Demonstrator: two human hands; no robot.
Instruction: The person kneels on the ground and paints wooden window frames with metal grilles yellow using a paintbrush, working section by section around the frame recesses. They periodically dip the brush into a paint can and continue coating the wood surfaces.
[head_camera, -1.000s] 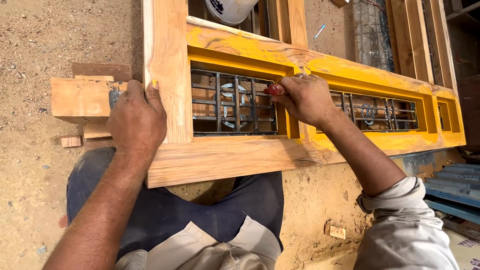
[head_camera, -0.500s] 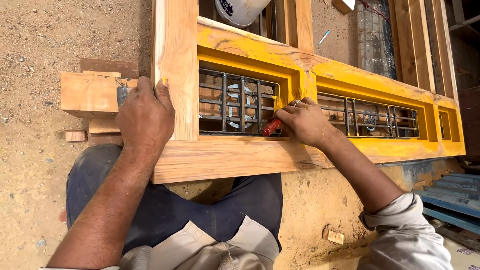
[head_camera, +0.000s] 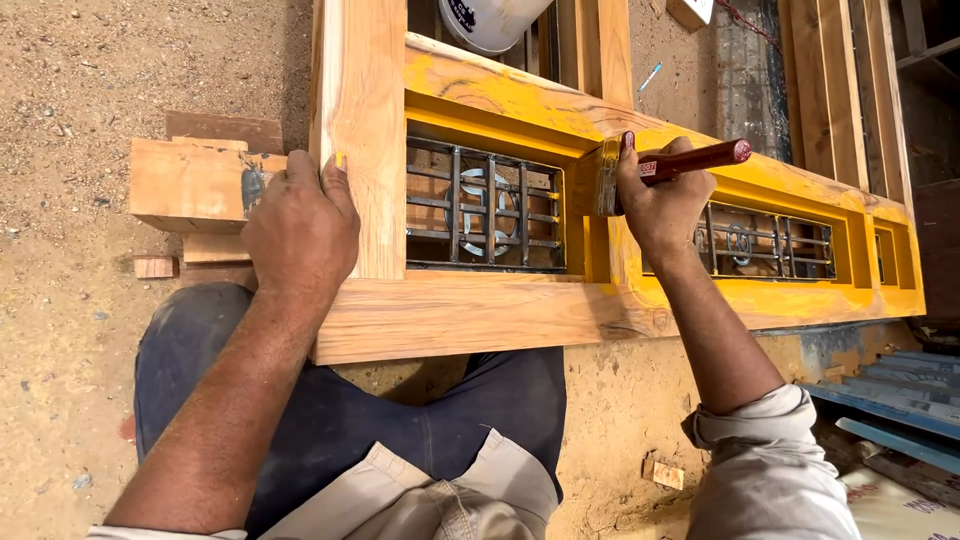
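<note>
Two hands: both engaged.
Left hand (head_camera: 300, 225): pressed flat, fingers spread, on wooden frame (head_camera: 450, 315), left of centre.
Right hand (head_camera: 662, 200): closed around paintbrush (head_camera: 640, 170), bristles held against yellow-coated divider, centre.

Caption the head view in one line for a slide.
Right hand brushes yellow coating onto a wooden window frame with a paintbrush while the left hand steadies its post.

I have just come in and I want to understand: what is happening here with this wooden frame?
A person sits on sandy ground and coats a long wooden frame with metal grilles in yellow. The right hand holds a flat paintbrush with a dark red handle, bristles against the post between two grille openings. The left hand rests on the unpainted upright at the frame's left end. The near rail is bare wood.
</note>
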